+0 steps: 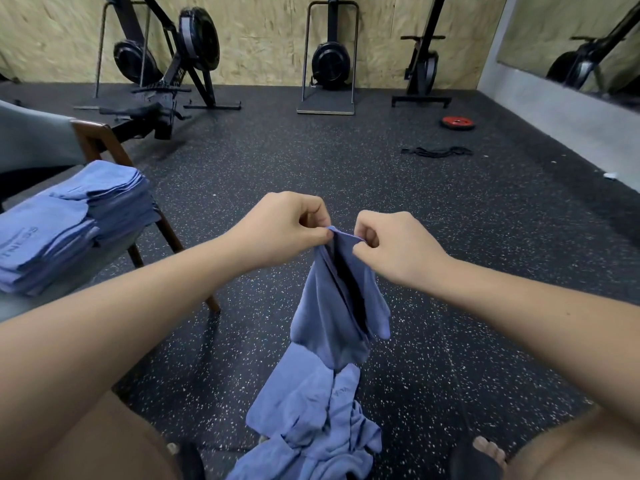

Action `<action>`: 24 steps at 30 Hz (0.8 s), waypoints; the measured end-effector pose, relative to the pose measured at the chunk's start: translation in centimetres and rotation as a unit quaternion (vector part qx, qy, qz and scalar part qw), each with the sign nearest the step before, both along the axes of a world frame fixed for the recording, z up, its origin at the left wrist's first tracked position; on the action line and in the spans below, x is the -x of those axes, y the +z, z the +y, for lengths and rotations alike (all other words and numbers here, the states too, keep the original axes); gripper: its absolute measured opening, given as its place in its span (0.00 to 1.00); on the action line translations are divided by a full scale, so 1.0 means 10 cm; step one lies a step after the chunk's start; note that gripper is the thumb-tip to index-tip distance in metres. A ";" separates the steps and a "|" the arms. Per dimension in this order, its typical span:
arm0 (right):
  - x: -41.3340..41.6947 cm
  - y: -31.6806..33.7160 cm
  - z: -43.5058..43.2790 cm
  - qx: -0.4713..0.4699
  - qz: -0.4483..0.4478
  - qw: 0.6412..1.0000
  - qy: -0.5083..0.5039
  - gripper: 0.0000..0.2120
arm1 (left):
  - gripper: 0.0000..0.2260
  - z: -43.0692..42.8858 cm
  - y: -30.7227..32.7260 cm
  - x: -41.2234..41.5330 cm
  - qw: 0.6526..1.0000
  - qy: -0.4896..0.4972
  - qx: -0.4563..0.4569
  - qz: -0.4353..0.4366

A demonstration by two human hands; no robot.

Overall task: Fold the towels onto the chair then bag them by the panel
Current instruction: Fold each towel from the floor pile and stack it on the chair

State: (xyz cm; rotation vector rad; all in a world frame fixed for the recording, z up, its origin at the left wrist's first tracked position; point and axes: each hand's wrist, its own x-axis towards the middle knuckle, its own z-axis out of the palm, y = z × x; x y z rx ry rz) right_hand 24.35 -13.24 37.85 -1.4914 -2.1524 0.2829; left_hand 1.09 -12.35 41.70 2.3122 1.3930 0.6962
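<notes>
Fingers of left hand (280,230) and right hand (394,247) pinch soft blue towel (329,313) hanging in limp folds

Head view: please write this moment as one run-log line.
left hand: pinches towel top edge | right hand: pinches same edge | towel: hangs unfolded | folded stack: on chair

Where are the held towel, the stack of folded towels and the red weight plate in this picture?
held towel (318,306), head view, on its hanging front fold.
stack of folded towels (69,223), head view, on the top towel.
red weight plate (457,122), head view, on its upper face.
</notes>
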 end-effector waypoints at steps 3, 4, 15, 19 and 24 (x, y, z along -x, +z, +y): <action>-0.17 -0.02 0.11 0.019 -0.042 0.999 -0.027 0.03 | 0.05 0.08 0.00 0.11 1.000 0.014 -0.014 0.023; -0.22 -0.02 0.15 0.027 -0.057 0.997 -0.036 0.03 | 0.05 0.12 0.00 0.15 0.999 0.019 -0.019 0.032; -0.60 0.03 0.30 0.120 -0.080 0.988 -0.052 0.07 | 0.04 0.50 -0.28 0.62 0.988 0.109 0.006 0.112; -0.52 0.08 0.24 0.103 -0.045 0.994 -0.009 0.07 | 0.03 0.52 -0.39 0.64 0.985 0.105 0.021 0.134; -0.33 0.12 0.10 0.073 -0.042 0.994 0.073 0.08 | 0.09 0.35 -0.41 0.36 0.994 0.032 0.035 0.098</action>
